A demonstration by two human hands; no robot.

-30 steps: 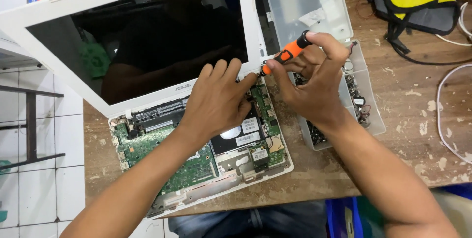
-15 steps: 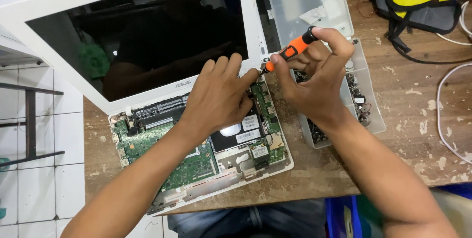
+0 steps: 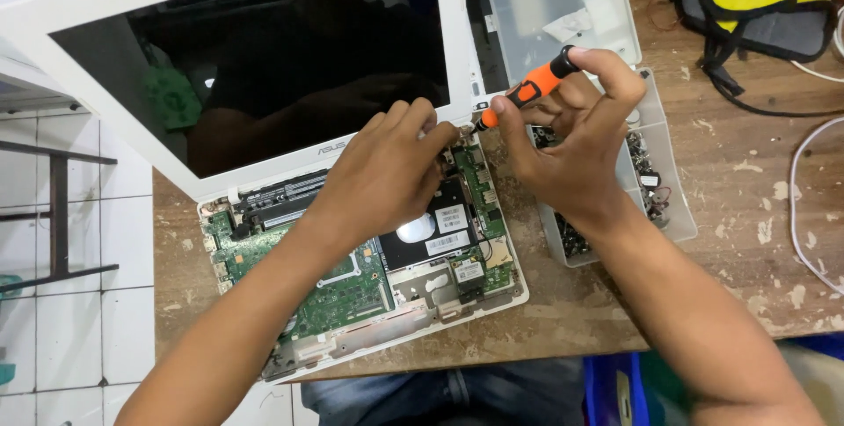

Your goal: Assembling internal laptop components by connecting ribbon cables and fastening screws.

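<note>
Just beside the opened laptop [image 3: 369,294], a clear parts box [image 3: 668,206].

Laptop screen [image 3: 264,65]: dark, off, white bezel, tilted up at the back left of the bench. Two white rectangular labels [image 3: 450,231] with black print sit on the black drive inside the open base, just right of the left hand [image 3: 387,171].

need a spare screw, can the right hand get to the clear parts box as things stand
Probably yes. The right hand hovers right over the clear parts box, whose lid stands open, with nothing between them. But its fingers grip the orange screwdriver, so it would need freeing first.
</note>
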